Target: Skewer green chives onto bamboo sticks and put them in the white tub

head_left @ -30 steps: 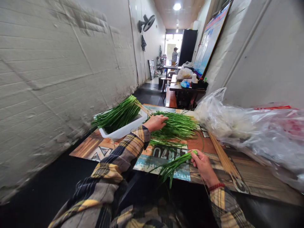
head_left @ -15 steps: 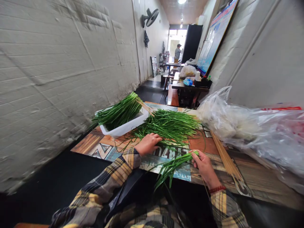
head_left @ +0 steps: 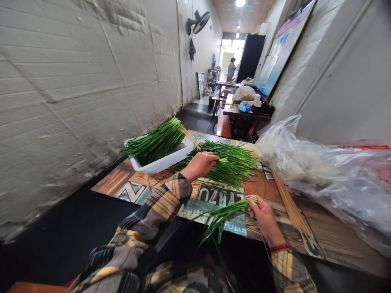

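Note:
My left hand (head_left: 201,163) is raised over the pile of garlic chives (head_left: 240,165), its fingers closed on a few chives whose pale ends stick out to the right. Lower right, my right hand (head_left: 262,211) pinches a small bunch of chives (head_left: 224,217) by the pale ends; the green leaves droop left past the table's front edge. A thin stick, looking like a skewer, runs down below the right palm. At the back left, a white plastic tub (head_left: 161,165) holds a thick stack of chives (head_left: 155,141) with bamboo skewers protruding from its right end.
Loose bamboo skewers (head_left: 290,199) lie right of my right hand on the patterned table (head_left: 339,232). Clear plastic bags (head_left: 324,171) cover the right side. Behind are another table (head_left: 244,114), a wall fan (head_left: 200,22) and a person (head_left: 231,70) near the doorway.
My left hand has risen and moved right from the pile's near edge, now with a few chives in its fingers. My right hand keeps its bunch almost in the same place.

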A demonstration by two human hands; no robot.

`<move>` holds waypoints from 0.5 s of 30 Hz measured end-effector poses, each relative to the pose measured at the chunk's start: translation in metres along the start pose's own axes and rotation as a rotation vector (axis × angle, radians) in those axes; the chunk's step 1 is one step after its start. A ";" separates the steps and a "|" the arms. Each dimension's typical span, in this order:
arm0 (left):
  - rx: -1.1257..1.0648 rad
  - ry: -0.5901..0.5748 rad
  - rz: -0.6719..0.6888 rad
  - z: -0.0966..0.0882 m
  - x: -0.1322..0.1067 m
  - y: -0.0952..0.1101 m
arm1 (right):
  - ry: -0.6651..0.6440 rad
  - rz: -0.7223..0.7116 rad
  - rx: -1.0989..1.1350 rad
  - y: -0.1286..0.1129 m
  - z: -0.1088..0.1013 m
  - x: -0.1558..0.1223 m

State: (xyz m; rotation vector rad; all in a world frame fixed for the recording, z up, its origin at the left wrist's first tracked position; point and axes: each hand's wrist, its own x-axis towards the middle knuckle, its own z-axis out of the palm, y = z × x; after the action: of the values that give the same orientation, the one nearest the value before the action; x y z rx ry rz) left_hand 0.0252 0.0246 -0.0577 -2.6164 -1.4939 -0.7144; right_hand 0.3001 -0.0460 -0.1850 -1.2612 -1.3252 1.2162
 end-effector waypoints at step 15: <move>-0.384 0.162 -0.201 0.029 -0.010 -0.026 | 0.053 0.010 -0.029 -0.002 0.002 -0.001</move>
State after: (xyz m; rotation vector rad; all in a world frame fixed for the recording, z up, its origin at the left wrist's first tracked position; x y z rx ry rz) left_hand 0.0104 0.0378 -0.0930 -2.5946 -1.7334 -1.3195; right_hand 0.2977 -0.0470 -0.1828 -1.3128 -1.3037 1.1668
